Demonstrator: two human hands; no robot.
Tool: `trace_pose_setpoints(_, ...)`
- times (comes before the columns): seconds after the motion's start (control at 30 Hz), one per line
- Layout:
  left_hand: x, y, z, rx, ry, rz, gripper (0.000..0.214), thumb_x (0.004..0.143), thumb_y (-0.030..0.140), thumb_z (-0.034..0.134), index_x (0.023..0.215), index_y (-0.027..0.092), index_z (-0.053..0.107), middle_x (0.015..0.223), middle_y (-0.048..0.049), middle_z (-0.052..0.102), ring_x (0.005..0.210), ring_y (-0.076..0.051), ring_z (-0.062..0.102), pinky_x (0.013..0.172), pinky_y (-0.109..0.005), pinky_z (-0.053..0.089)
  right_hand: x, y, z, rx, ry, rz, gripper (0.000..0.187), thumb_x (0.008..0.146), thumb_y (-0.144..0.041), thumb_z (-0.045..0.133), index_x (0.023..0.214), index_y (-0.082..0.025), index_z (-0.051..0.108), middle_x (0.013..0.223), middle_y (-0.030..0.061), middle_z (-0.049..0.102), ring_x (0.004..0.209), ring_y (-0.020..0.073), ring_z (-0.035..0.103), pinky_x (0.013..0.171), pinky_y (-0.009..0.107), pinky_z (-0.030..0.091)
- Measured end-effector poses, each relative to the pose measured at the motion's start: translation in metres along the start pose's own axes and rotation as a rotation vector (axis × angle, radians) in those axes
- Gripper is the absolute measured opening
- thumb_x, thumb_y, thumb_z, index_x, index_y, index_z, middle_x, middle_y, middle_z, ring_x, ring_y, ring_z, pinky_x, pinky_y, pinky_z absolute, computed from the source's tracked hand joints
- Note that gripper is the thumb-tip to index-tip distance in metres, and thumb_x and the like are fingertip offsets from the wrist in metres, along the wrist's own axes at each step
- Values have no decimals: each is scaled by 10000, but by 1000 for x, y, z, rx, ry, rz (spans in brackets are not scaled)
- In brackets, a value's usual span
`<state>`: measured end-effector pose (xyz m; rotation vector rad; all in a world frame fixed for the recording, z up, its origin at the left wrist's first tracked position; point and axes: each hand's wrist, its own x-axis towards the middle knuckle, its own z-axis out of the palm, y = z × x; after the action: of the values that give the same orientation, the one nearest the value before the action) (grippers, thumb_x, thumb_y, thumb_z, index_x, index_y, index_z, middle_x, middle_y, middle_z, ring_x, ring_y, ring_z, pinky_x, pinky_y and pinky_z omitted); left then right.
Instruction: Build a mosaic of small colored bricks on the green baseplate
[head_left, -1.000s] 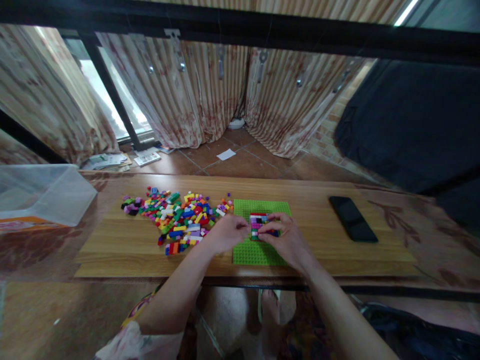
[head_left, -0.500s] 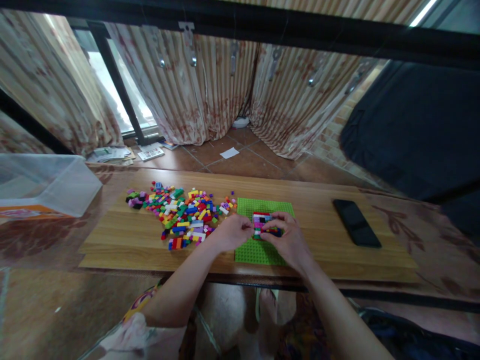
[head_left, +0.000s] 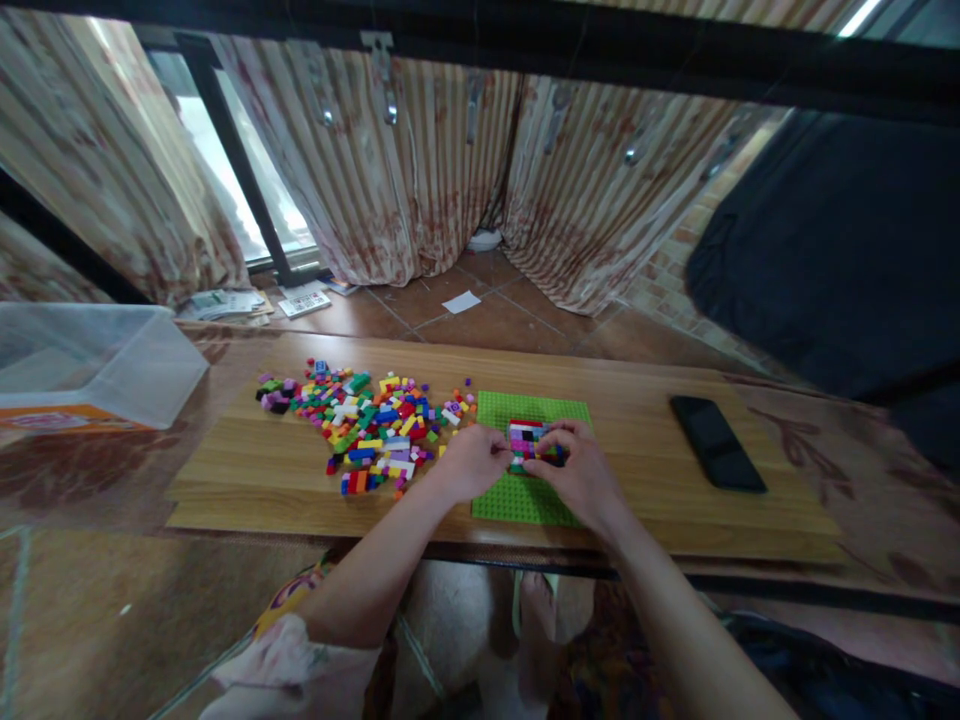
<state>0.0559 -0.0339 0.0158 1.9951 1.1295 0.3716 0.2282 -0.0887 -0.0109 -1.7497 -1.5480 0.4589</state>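
A green baseplate (head_left: 529,498) lies on the wooden board (head_left: 240,475). On it stands a small block of stacked bricks (head_left: 526,436) in red, pink, white and black. My left hand (head_left: 472,462) rests curled at the block's left edge, fingertips touching it. My right hand (head_left: 581,475) curls round the block's near right side, its fingers pressed against the bricks. To the left lies a loose pile of coloured bricks (head_left: 367,425).
A black phone (head_left: 718,442) lies at the right of the board. A clear plastic box (head_left: 90,365) sits at the far left. Curtains and a tiled floor lie beyond the table. My feet show under the table edge.
Both hands stay at the brick block, with only slight finger shifts. The view has tilted slightly.
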Motion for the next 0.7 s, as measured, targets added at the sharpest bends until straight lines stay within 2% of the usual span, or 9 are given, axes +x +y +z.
trace_pose_setpoints(0.17, -1, -2, -3, -28, -25, 16, 202, 761, 220, 504, 653, 150, 659, 565, 4, 592, 545, -116, 485, 512, -213, 320, -1, -3, -1, -5, 3, -4, 192, 649, -364, 760, 681, -204, 659, 1024, 68, 544, 985, 240, 554, 901, 427, 433)
trace_pose_setpoints(0.3, 0, -8, -14, -71, -28, 57, 230, 768, 224, 487, 610, 145, 635, 536, 13, 569, 524, -105, 469, 497, -205, 314, 1, -1, -12, 78, -10, -9, 228, 673, -429, 735, 743, -217, 687, 1039, 61, 607, 985, 230, 580, 876, 407, 440)
trace_pose_setpoints(0.47, 5, -24, -29, -145, 112, 43, 230, 776, 242, 494, 633, 135, 639, 547, 15, 564, 521, -97, 483, 506, -198, 338, 4, -4, -31, 202, 199, 107, 255, 788, -435, 617, 774, -188, 679, 838, 53, 672, 785, 197, 619, 713, 336, 469)
trace_pose_setpoints(0.53, 8, -29, -34, -214, 191, 21, 233, 786, 264, 498, 663, 133, 647, 562, 14, 578, 522, -95, 498, 505, -191, 353, 3, -13, -32, 185, 253, 87, 242, 805, -414, 604, 780, -184, 675, 760, 39, 667, 703, 181, 605, 682, 322, 465)
trace_pose_setpoints(0.6, 11, -32, -37, -280, 271, -14, 240, 796, 290, 508, 693, 132, 657, 578, 7, 597, 525, -97, 517, 502, -187, 368, -1, -26, -25, 173, 221, 9, 223, 825, -393, 587, 789, -191, 675, 760, 32, 668, 695, 174, 599, 679, 311, 463)
trace_pose_setpoints(0.7, 12, -32, -40, -352, 355, -57, 227, 795, 294, 529, 729, 131, 673, 623, -10, 639, 550, -102, 559, 517, -185, 401, -10, -46, -6, 143, 19, -137, 181, 865, -342, 552, 839, -219, 682, 850, 29, 683, 767, 172, 610, 711, 304, 463)
